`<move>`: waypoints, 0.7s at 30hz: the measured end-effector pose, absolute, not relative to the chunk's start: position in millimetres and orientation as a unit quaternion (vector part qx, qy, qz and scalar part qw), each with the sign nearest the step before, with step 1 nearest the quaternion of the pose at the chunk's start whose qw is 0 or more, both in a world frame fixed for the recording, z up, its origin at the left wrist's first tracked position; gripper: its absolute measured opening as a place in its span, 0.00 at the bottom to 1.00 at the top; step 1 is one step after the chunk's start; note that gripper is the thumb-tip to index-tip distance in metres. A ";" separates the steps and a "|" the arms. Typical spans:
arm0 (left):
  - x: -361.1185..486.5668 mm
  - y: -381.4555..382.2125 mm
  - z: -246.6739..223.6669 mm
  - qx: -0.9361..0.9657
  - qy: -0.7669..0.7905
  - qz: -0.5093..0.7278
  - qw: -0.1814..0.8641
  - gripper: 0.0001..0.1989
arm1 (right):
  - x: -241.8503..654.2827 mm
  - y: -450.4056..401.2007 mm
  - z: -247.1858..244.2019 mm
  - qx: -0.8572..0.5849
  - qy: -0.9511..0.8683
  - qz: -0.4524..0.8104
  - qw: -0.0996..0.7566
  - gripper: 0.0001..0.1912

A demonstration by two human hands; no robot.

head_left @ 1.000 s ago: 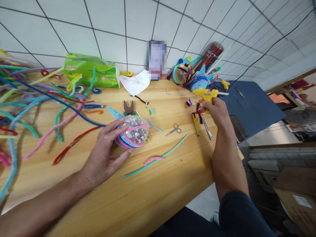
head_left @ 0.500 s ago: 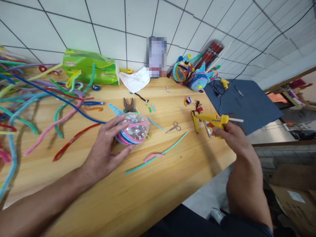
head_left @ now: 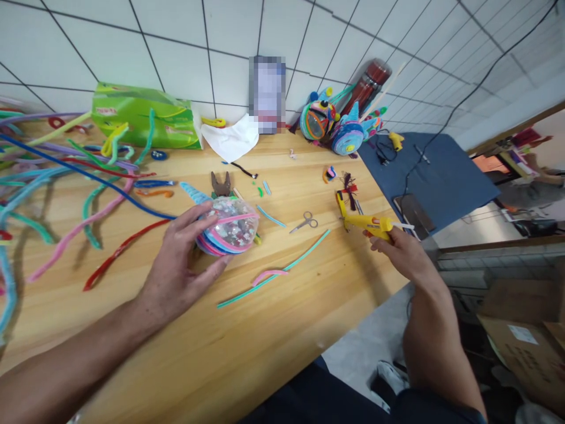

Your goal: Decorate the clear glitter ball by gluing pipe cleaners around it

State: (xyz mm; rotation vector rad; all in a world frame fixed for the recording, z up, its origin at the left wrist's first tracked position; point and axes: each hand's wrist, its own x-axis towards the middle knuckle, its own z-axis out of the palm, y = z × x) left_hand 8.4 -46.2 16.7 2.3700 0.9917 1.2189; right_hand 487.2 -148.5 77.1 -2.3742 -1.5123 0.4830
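Note:
My left hand [head_left: 176,262] is wrapped round a round ornament [head_left: 233,227] with a clear glittery top, pink and blue bands and a light blue spike at its upper left. The ornament rests on the wooden table. In my right hand [head_left: 399,250] is a yellow glue gun [head_left: 366,225], its nozzle pointing left and a white stick coming out of its back. Small scissors [head_left: 304,222] lie between the hands. In front of them are a teal pipe cleaner [head_left: 309,252] and a short pink one [head_left: 265,275]. Pliers [head_left: 221,184] lie just behind the ornament.
Many coloured pipe cleaners [head_left: 48,171] spread over the left. Against the tiled wall stand a green package [head_left: 145,118], a blurred upright panel [head_left: 267,94], two decorated ornaments [head_left: 348,138] and a red bottle [head_left: 371,82]. A dark blue mat [head_left: 450,171] lies at the right.
The view has shifted slightly. My right hand has lowered the glue gun a little and moved it away from the silver tool beside the yellow one. My left hand still holds the ornament.

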 end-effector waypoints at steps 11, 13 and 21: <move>9.1 -47.2 16.5 0.817 0.338 0.435 0.168 0.36 | 468.3 -99.0 90.8 -0.809 -0.551 0.132 0.157 0.13; 9.0 -47.3 16.2 0.817 0.337 0.436 0.172 0.37 | 460.9 -82.6 96.2 -0.788 -0.564 0.145 0.199 0.13; 7.5 -46.4 16.8 0.828 0.331 0.425 0.158 0.39 | 444.5 -49.9 118.7 -0.751 -0.593 0.142 0.252 0.12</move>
